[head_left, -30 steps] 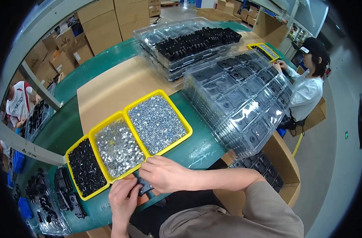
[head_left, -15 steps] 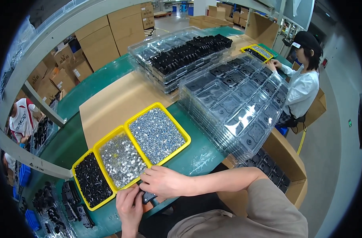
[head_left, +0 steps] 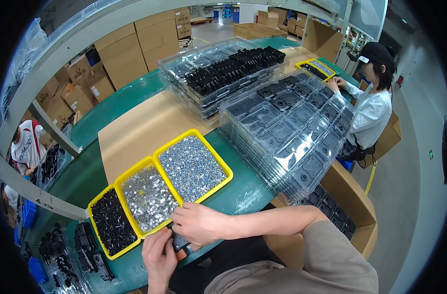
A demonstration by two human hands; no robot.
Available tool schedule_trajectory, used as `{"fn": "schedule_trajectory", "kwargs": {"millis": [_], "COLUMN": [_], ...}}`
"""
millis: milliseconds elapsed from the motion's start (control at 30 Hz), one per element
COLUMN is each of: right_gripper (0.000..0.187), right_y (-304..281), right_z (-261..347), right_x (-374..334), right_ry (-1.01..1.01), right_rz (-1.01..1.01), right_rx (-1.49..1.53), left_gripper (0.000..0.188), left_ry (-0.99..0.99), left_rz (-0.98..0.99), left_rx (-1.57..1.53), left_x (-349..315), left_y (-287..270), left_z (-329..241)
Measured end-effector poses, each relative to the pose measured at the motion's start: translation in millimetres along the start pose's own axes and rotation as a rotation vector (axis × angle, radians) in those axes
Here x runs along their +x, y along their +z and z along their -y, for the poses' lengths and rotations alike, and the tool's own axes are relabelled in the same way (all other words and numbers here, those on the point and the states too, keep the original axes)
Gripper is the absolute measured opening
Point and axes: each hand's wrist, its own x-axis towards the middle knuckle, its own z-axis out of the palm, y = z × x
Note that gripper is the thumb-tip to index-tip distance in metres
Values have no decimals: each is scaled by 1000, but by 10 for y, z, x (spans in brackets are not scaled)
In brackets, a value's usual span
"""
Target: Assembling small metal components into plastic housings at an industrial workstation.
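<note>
Dark grey flat plate [head_left: 180, 242], partly hidden, between your two hands, just right of your left thumb. Likely trouble: a slackened pinch could let it twist or drop; your knuckles, close by the rim, could jog the yellow rectangular plastic tray [head_left: 135, 169] beyond them and scatter its small silver metal washers [head_left: 152, 198]. Left hand [head_left: 158, 251]: nearly closed, thumb and fingers pinching the plate's left end. Right hand [head_left: 198, 224]: curled over its far side, fingertips hidden, grip can't be told. Nearer you, just below the plate: orange flat piece [head_left: 180, 255]
</note>
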Motion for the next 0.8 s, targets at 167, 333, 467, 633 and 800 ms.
{"fn": "schedule_trajectory", "kwargs": {"millis": [167,333,467,633,800], "right_gripper": [31,33,34,36,38], "right_y": [-55,117,-21,29,4], "right_z": [43,-34,-14,-27,-38], "right_x": [46,-2,36,53,56], "right_ry": [-22,-77,-87,-79,-99], "right_rz": [11,-57,-12,-10,5], "right_rx": [-86,-116,-56,-75,-48], "left_gripper": [25,24,24,24,25], "left_ry": [-2,-51,10,23,87], "left_rz": [37,24,59,11,29], "left_rx": [69,86,83,138,142], "left_x": [8,53,16,32,23], "left_y": [-7,-20,-55,-22,-15], "left_z": [-7,-129,-25,-126,-30]}}
